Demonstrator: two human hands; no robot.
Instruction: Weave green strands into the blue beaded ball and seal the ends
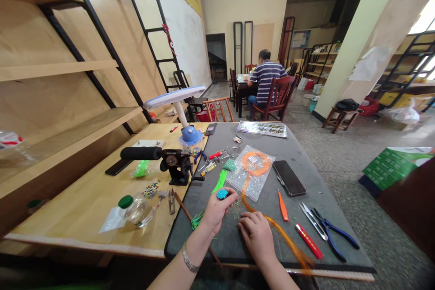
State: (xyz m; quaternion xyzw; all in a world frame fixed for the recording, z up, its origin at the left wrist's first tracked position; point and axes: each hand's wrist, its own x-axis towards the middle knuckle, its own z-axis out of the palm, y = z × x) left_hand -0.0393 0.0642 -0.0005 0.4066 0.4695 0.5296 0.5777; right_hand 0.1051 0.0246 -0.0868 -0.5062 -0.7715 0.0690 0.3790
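Note:
My left hand (pixel 217 210) is raised a little above the grey mat (pixel 299 158) and pinches a small blue beaded ball (pixel 222 194) between thumb and fingers. My right hand (pixel 256 233) rests knuckles-up on the mat just to the right, fingers curled down near a bundle of orange threads (pixel 272 224); what its fingertips hold is hidden. Green thread strands (pixel 219 182) and small green bits (pixel 197 221) lie beside my left hand. A clear bag with a coil of orange thread (pixel 254 164) lies just beyond both hands.
A black phone (pixel 289 177), orange tool (pixel 282 206), red tool (pixel 308 241), snips (pixel 312 220) and blue pliers (pixel 335 233) lie right. A small black vise (pixel 176 165), desk lamp (pixel 183 115), plastic bottle (pixel 136 208) and beads (pixel 151 189) stand left. A seated person (pixel 265 82) works behind.

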